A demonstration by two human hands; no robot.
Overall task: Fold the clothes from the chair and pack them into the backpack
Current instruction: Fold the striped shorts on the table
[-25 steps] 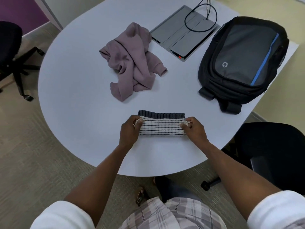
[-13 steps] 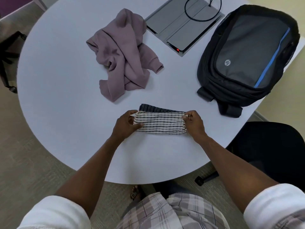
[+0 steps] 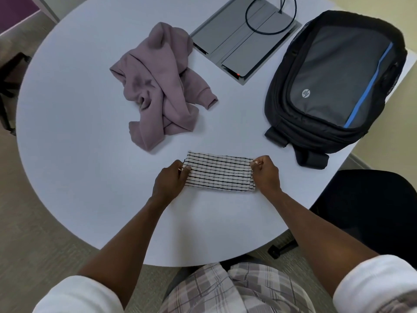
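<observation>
Folded white cloth with thin dark grid lines (image 3: 218, 173) lies flat on the pale grey round table (image 3: 74, 114), near the edge closest to me, in a neat narrow rectangle running left to right. I have both hands on it. My left hand (image 3: 170, 182) sits at its left end, fingers curled over the short edge and pinching the fabric there; my right hand (image 3: 266, 173) does the same at the right end, with the thumb and fingertips nipping the upper right corner. Both hands rest low on the tabletop, knuckles up, and the cloth is stretched fairly taut between them.

Beyond the cloth, toward the middle of the table, a crumpled mauve sweatshirt (image 3: 161, 86) lies in a loose heap, one cuffed sleeve pointing toward the right. It is well apart from the striped cloth and unfolded.

To the right stands, or rather lies, a black and grey backpack with a blue stripe and a small round logo (image 3: 334, 82), flat on its back near the table's right edge, its straps trailing toward me. I cannot tell from here whether its zip is undone.

Between sweatshirt and backpack, at the far side, a flat grey panel (image 3: 234, 44) is set in the table, with a black cable (image 3: 268, 30) looped over it and a small red light on its near edge. A black office chair (image 3: 370, 213) sits at my right, beside the table.
</observation>
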